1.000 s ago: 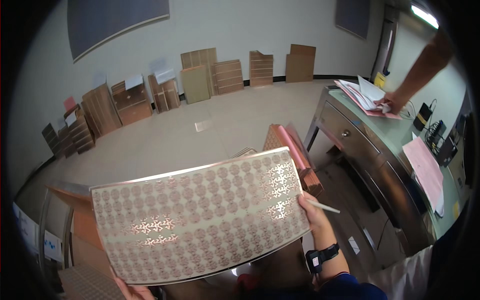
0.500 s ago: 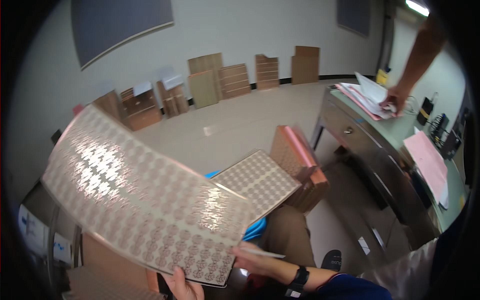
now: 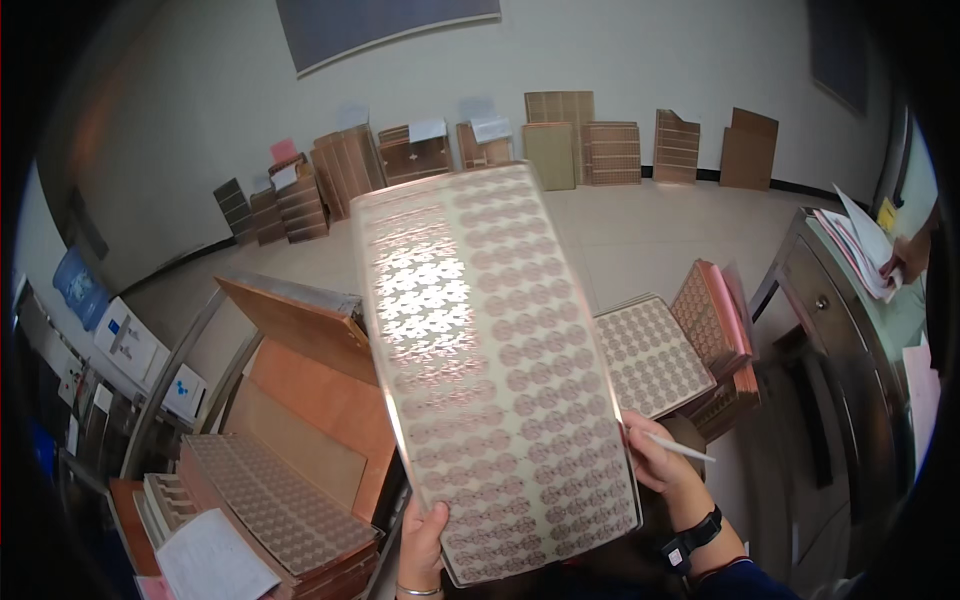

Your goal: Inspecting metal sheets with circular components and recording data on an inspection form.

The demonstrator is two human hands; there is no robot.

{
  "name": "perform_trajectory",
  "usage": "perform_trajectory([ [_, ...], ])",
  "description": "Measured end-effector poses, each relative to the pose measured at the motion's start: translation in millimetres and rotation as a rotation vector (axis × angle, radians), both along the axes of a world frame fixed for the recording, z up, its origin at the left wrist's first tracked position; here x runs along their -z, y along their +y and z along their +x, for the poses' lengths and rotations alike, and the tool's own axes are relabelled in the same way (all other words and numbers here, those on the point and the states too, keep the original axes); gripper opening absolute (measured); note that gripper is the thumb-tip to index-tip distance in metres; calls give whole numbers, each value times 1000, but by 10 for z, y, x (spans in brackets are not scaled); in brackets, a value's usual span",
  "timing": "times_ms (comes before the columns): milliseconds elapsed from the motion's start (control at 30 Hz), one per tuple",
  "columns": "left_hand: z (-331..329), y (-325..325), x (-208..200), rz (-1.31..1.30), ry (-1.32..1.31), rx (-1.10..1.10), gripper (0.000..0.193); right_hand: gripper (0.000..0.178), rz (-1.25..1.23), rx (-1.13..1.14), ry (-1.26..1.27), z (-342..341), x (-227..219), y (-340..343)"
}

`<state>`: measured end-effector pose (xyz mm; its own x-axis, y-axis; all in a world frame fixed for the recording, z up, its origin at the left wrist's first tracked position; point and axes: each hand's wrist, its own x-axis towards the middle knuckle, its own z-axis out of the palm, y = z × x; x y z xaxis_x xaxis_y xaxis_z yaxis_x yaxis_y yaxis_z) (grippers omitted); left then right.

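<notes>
One patterned panel (image 3: 505,410), now swung lengthwise up the frame's centre, seems well placed for viewing, left hand (image 3: 424,540) and right hand (image 3: 660,458) clamped on its edges.

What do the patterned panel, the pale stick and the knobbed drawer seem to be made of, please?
Patterned panel: likely shiny copper on pale laminate; it glints pinkish. Pale stick: perhaps matte plastic, being evenly off-white, though unsure. Knobbed drawer: probably metal, with a grey sheen.
</notes>
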<state>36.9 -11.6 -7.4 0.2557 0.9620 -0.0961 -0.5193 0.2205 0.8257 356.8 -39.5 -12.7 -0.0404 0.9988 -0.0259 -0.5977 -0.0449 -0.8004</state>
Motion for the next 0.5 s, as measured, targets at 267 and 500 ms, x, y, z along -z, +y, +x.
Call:
perform_trajectory([
  [267,48,46,-161,71,-248,-106,65,48,9,165,127,-327,-30,112],
  [500,272,-171,275,-24,-309,-132,49,54,27,107,129,-771,118,88],
])
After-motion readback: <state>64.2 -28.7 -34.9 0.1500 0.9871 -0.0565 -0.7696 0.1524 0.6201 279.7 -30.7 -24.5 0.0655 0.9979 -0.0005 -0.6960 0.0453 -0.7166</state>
